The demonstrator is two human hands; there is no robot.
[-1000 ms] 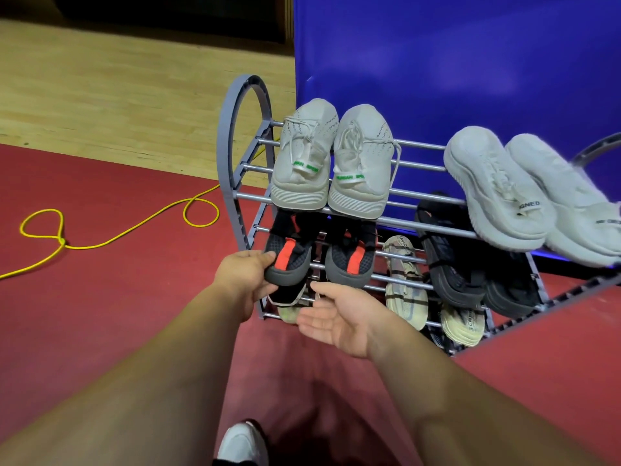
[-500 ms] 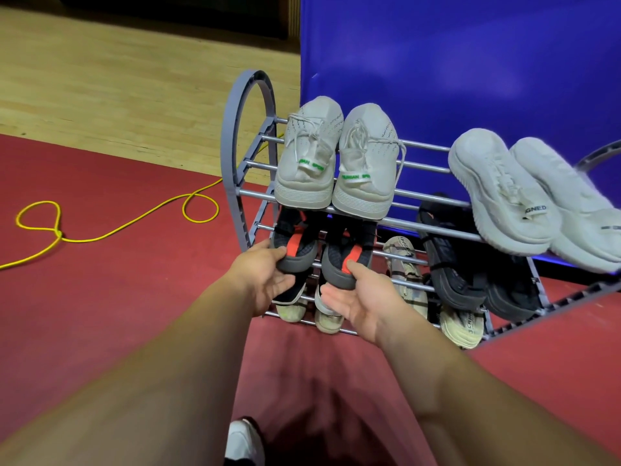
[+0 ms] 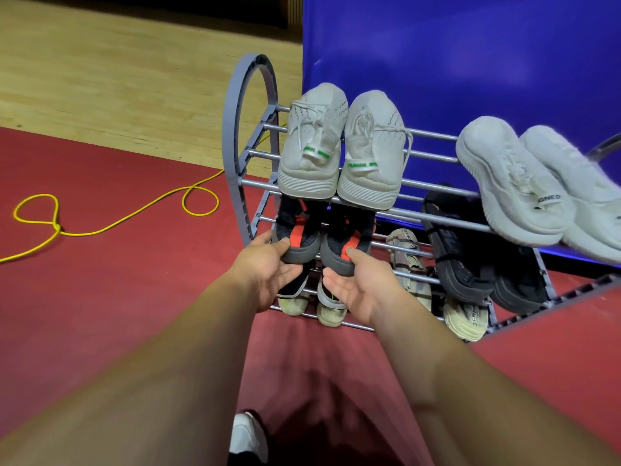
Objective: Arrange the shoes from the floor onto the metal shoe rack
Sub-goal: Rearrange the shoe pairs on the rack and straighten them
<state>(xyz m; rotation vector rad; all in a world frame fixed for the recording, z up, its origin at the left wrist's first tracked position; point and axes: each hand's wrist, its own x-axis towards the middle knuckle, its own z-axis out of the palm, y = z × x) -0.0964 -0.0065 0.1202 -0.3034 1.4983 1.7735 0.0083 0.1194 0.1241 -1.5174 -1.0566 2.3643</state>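
Black shoes (image 3: 309, 237) held by left grip (image 3: 265, 269), right grip (image 3: 358, 284).

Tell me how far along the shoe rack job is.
Nearly done. The green-lettered white pair and another white pair sit on the rack's top tier, black shoes on the middle, beige ones on the bottom. In hand: left hand and right hand each grip a heel of the black-and-red pair on the middle tier. Left: seat that pair; no loose shoes show on the floor.
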